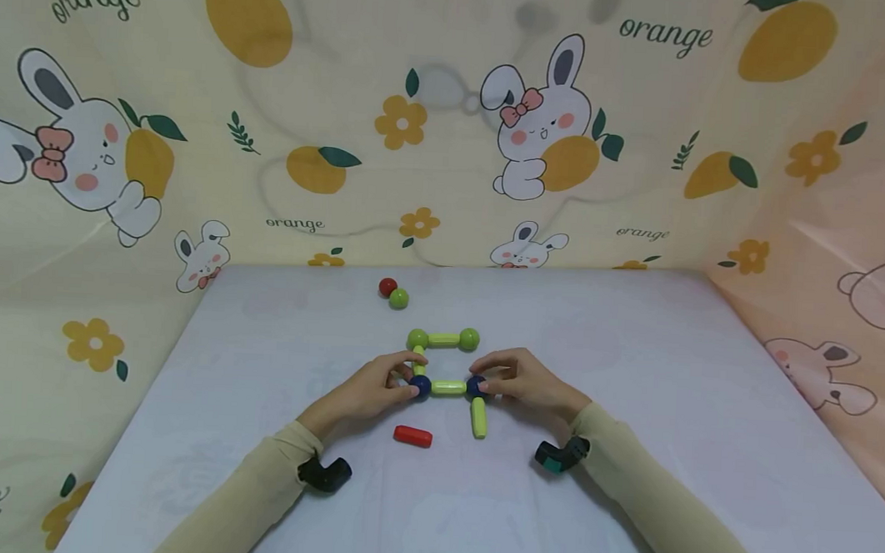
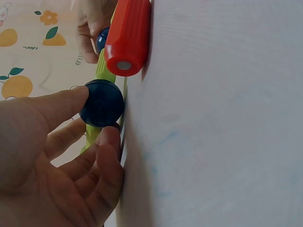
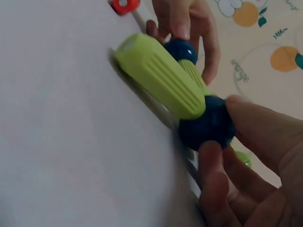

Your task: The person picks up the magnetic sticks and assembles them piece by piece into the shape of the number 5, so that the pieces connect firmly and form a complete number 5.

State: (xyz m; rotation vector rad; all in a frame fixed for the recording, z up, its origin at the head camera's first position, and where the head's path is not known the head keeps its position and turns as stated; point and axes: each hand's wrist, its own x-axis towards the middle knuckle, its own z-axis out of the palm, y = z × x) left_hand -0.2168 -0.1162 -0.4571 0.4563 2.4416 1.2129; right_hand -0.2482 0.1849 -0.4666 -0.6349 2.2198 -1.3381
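Note:
My left hand [image 1: 365, 389] pinches a dark blue ball [image 2: 102, 103] between thumb and fingers. A second blue ball [image 3: 208, 125] is held the same way in my right hand [image 1: 534, 386]. Between the two balls runs a yellow-green rod [image 1: 448, 388]. From the right ball another yellow-green rod [image 3: 161, 75] sticks out toward me, its far end free. Off the left ball, a side rod [image 1: 419, 363], partly behind my left fingers, leads back to a green ball [image 1: 417, 339]. There a back rod [image 1: 443, 340] joins it to another green ball [image 1: 469, 339].
A loose red rod [image 1: 413, 436] lies on the white-covered table [image 1: 257, 367] in front of the joined pieces. Farther back, a red ball [image 1: 388, 287] and a green ball [image 1: 400, 298] sit side by side. A printed cloth [image 1: 433, 176] stands behind the table.

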